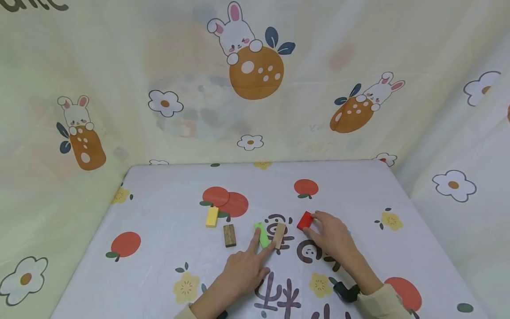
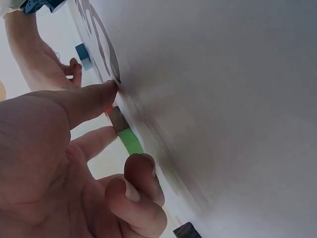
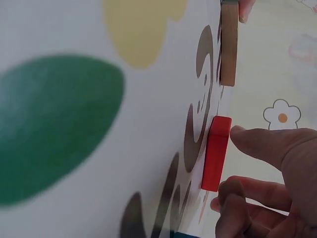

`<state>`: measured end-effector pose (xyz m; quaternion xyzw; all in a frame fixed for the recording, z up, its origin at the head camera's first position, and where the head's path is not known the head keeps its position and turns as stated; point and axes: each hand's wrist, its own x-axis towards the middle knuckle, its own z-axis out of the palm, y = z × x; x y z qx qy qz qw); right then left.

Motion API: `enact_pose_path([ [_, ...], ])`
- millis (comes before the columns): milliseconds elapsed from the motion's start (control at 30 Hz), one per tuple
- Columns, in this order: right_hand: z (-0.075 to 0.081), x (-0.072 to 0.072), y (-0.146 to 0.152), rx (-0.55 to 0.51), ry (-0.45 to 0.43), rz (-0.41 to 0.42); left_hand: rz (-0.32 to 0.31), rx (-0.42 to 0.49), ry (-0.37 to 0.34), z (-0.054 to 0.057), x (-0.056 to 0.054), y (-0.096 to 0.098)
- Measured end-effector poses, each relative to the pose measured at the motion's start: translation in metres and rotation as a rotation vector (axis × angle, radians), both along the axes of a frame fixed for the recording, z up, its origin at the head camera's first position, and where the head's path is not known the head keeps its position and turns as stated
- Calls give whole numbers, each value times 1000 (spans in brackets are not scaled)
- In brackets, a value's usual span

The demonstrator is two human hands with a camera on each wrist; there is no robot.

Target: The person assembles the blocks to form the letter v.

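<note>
My left hand (image 1: 244, 271) reaches over the table with two fingers extended. One fingertip rests on a bright green block (image 1: 262, 235), and another touches the lower end of a light wooden block (image 1: 280, 235). Its remaining fingers are bent, as the left wrist view shows. To the right, my right hand (image 1: 332, 235) pinches a red block (image 1: 305, 220) between thumb and fingers at its ends. That red block (image 3: 216, 153) lies on the tablecloth. A blue block (image 2: 83, 55) beyond the right hand is mostly hidden in the head view.
A dark brown wooden block (image 1: 229, 235) and a yellow block (image 1: 212, 217) lie left of the green one. The patterned tablecloth (image 1: 159, 186) meets a printed curtain (image 1: 303, 128) at the back edge. A black strap piece (image 1: 345, 292) sits at the right wrist.
</note>
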<state>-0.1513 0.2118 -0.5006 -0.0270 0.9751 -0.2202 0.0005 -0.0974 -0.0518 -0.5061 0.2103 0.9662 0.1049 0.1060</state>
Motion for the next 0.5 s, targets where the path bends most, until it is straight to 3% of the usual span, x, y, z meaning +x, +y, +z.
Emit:
enact_pose_path([
  [500,-3,1,3,-13,29,8,7,3,-18,0,0,1],
])
